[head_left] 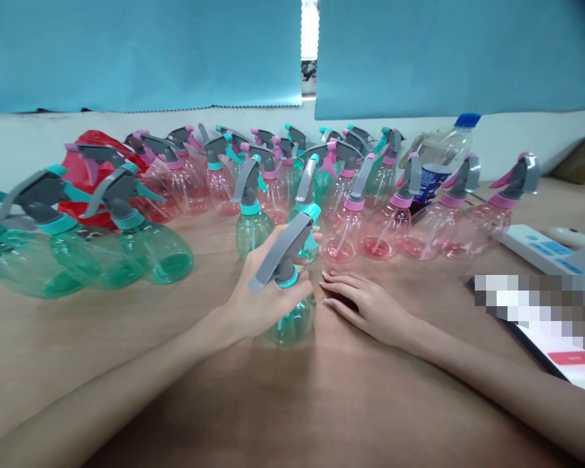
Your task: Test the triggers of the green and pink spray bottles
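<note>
My left hand (253, 289) is closed around the neck of a green spray bottle (292, 328) with a grey and teal trigger head, upright at the middle of the table. Its fingers are partly hidden behind the sprayer. My right hand (363, 302) rests on the tabletop just right of that bottle, fingers stretched out and holding nothing. Directly beyond the hands stand two more green spray bottles (253, 234). To their right runs a row of pink spray bottles (344, 234) with pink collars and grey trigger heads.
Several green spray bottles (156, 253) stand at the left, near a red plastic bag (95, 146). More pink and green sprayers crowd the back by the wall. A blue-capped plastic bottle (448, 149), a white device with blue buttons (541, 247) and a tablet-like screen (575, 361) are at the right.
</note>
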